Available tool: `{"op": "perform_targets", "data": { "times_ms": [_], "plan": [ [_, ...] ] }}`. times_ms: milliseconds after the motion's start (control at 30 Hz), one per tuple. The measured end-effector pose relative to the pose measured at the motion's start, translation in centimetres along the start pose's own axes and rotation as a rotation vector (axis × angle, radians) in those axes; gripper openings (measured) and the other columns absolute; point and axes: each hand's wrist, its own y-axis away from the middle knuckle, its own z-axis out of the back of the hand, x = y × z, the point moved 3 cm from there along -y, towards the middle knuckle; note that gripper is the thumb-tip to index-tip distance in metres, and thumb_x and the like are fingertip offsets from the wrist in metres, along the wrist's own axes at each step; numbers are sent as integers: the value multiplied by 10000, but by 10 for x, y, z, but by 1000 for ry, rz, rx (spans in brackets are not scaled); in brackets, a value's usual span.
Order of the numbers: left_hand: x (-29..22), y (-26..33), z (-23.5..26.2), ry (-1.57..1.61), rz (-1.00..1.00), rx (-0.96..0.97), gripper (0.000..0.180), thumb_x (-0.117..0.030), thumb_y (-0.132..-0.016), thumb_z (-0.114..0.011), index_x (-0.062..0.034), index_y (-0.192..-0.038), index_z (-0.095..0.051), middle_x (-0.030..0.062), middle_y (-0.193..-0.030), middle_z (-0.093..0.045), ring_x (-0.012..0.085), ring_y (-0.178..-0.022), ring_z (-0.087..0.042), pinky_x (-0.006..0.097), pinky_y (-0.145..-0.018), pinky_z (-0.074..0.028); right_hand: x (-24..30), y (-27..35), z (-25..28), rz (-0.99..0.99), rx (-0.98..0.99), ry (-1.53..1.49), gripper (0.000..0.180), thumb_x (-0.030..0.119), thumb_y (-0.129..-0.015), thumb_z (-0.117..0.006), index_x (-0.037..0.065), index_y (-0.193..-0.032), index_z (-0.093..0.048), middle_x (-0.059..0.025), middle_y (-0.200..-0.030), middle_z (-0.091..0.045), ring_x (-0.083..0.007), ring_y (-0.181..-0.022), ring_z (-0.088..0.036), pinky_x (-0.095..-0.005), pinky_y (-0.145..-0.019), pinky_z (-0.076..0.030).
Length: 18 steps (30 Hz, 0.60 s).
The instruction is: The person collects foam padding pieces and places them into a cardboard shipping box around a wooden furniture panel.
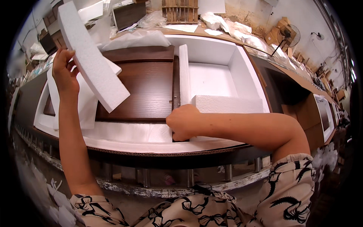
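My left hand (65,72) is raised at the left, its fingers closed on the edge of a long white foam block (90,56) that tilts over the carton. Below it, dark brown wooden panels (138,89) lie in the foam-lined carton (162,153). My right hand (184,120) is down at the carton's near side, by the narrow gap between the panels and the foam compartment (213,77). Its fingers are curled, and what they hold, if anything, is hidden. An upright foam strip (183,73) and a shorter foam block (228,104) border that compartment.
A roller conveyor (191,178) runs beneath the carton along the near side. At the right stands another open carton (317,117) with foam inside. Thin white foam sheet (138,39) lies along the far edge. Farther back are a standing fan (289,36) and a wooden pallet (180,12).
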Motion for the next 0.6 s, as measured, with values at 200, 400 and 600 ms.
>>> {"op": "perform_targets", "data": {
  "times_ms": [200, 400, 600],
  "plan": [
    [3, -4, 13, -132, 10, 22, 705, -194, -710, -609, 3, -1329, -334, 18, -821, -512, 86, -662, -485, 204, -528, -380, -49, 35, 98, -142, -268, -200, 377, 332, -662, -581, -42, -611, -591, -199, -591, -577, -319, -567, -564, -411, -575, -463],
    [4, -1, 5, -215, -25, 32, 749, -198, -659, -647, -1, -1317, -349, 26, -783, -500, 96, -645, -450, 239, -564, -350, -161, 34, 61, -519, -289, 236, 405, 331, -784, -636, 6, -1026, -631, -201, -1032, -609, -312, -995, -574, -368, -849, -453],
    [13, -6, 28, -335, -103, 51, 685, -156, -738, -576, 37, -1335, -302, -14, -754, -480, 59, -601, -424, 209, -504, -337, -123, -63, 20, -264, -144, -210, 389, 270, -752, -615, -74, -932, -605, -249, -916, -612, -339, -869, -602, -402, -735, -476]
  ]
}}
